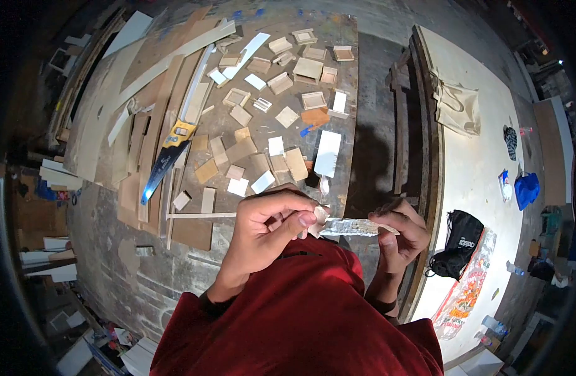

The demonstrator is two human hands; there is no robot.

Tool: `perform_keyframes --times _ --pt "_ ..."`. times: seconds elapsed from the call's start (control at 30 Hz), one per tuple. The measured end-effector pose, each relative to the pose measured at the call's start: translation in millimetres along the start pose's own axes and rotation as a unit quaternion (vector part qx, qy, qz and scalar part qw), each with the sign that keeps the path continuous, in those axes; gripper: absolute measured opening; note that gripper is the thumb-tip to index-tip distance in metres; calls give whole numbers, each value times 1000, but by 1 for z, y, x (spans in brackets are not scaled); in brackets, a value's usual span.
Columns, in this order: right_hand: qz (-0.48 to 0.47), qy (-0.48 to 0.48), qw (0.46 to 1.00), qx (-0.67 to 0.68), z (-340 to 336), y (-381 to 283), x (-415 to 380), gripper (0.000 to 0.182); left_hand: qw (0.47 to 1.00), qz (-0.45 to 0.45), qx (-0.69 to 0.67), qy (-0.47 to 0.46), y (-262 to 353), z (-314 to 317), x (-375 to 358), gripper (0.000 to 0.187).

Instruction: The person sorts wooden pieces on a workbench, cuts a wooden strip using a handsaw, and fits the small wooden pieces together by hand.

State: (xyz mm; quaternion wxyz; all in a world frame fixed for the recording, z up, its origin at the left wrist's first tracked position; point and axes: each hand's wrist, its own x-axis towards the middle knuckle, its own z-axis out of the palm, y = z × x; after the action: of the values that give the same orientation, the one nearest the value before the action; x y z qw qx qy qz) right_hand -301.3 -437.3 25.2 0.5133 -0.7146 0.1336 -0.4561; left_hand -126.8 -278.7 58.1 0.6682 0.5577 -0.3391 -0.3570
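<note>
My left hand [269, 229] is closed, thumb and forefinger pinching a small tan piece [321, 216] with an uneven edge. My right hand [402, 233] is closed as well, its thumb and fingers on a thin pale sliver [390, 229] that looks like wood. Between the two hands runs a narrow, mottled whitish strip [350, 227] with a shiny surface; I cannot tell whether either hand holds it. Just beyond my left hand, small wooden pieces and a white rectangular panel [327, 153] lie on the worktable [272, 131].
A handsaw [169, 153] with a yellow handle rests on long boards at the left. Several small wooden box-like assemblies [308, 70] are spread over the table's far part. Along the right, a pale bench [488, 163] carries a cloth bag [457, 103] and a black drawstring bag [458, 244].
</note>
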Motion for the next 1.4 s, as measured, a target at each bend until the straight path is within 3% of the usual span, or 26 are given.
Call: perform_keyframes --times 0.33,0.77,1.07,1.4 --pt "-10 -11 1000 3 0 1 -3 32 994 89 55 -2 -3 0 1 15" --pt "-19 -4 1000 -1 3 0 -7 31 992 115 61 3 2 2 -1 15" --pt "-44 40 998 -11 2 1 -7 32 996 82 -18 27 -5 3 -1 14" --pt "-27 84 996 -28 -1 6 -12 24 989 -48 -138 -19 -3 2 -1 15"
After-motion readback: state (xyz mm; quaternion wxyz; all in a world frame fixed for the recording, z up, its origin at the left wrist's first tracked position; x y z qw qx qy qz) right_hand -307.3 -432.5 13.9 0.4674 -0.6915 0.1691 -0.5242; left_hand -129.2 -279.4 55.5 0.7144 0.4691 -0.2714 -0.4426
